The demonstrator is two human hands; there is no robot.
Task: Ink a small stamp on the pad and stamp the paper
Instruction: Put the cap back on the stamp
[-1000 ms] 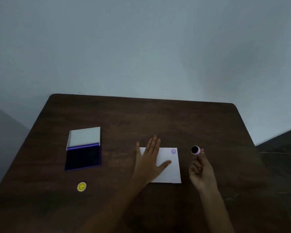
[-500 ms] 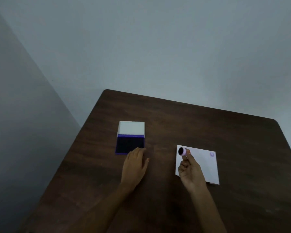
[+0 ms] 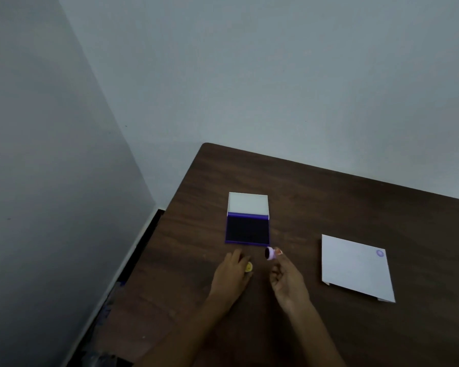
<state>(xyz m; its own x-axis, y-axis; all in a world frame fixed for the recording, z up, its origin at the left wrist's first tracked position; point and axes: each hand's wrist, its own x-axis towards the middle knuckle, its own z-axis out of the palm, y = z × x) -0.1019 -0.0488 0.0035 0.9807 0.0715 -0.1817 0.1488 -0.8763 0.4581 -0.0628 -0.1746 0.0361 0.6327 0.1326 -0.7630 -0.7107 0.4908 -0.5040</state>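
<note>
My right hand pinches a small round pink stamp by its fingertips, dark face turned toward the ink pad. The pad lies open just beyond, dark purple, with its white lid flipped back. My left hand rests flat on the table, fingers over a small yellow smiley cap; whether it grips the cap is unclear. The white paper lies to the right, with one purple print near its far right corner.
The dark wooden table has its left edge close to the pad. Grey walls stand behind and to the left, with a narrow floor gap between the table and the left wall.
The view swung left. My left hand left the paper and moved to the yellow cap in front of the pad. My right hand carried the stamp from beside the paper toward the pad.
</note>
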